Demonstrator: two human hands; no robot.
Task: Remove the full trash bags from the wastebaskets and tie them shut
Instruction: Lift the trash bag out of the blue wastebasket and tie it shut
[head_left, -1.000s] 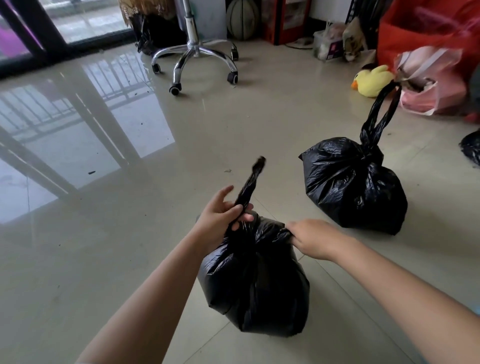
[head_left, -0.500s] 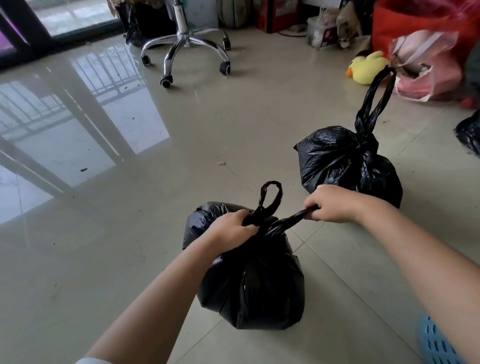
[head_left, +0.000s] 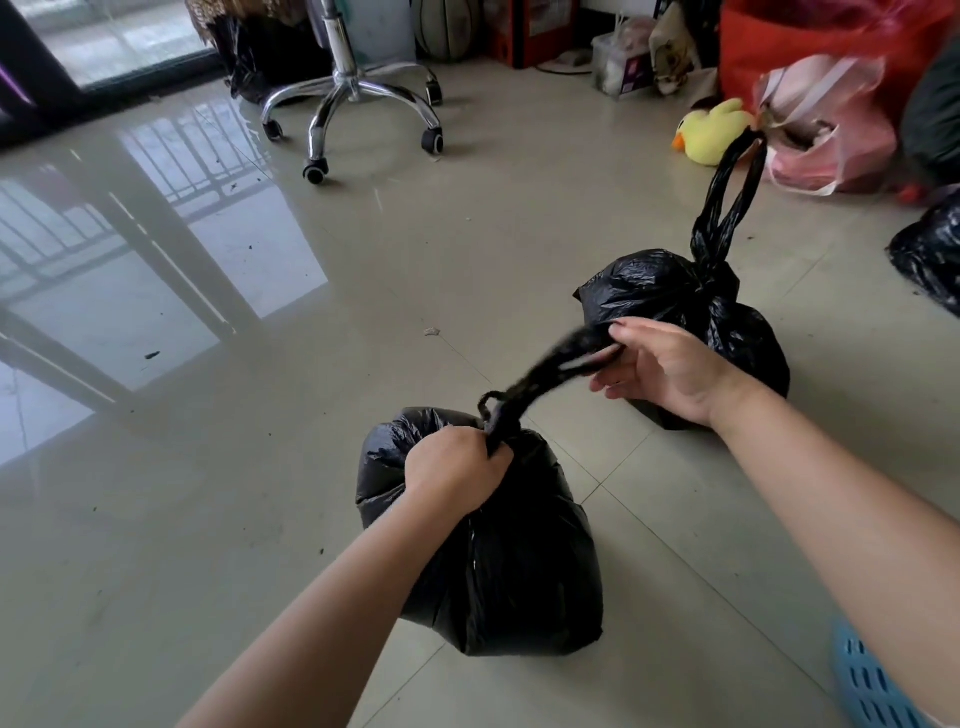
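Observation:
A full black trash bag stands on the tiled floor in front of me. My left hand is clenched around its gathered neck at the knot. My right hand pinches the end of one twisted handle strip, drawn out taut up and to the right, blurred by motion. A second black trash bag stands behind my right hand, tied, with its two handle loops sticking straight up. Part of a third black bag shows at the right edge.
A chrome swivel chair base on castors stands at the back. A yellow plush duck, a pink plastic bag and a red bag lie at the back right. A blue slipper sits at the lower right.
My right hand has pulled the handle strip further up and to the right, stretching it out. The small loop by my left hand has shrunk. The view has shifted slightly.

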